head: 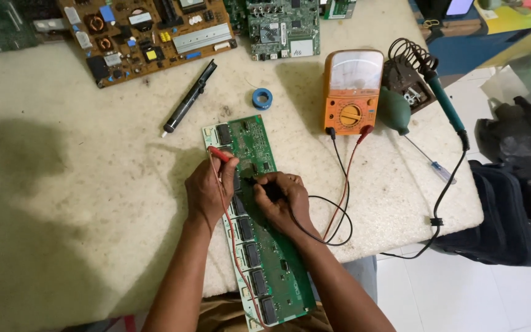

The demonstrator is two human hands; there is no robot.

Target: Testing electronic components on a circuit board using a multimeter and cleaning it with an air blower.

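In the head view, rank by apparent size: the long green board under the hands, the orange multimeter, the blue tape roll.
1. Long green board, though nearest the camera.
2. Orange multimeter.
3. Blue tape roll.

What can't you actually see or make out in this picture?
- Black probe tip: hidden inside the right hand.
- Where the red probe touches the long green circuit board: too small; left hand covers it.
- Board's near end: cut off by the bottom edge.
- Orange multimeter needle: washed out by glare.
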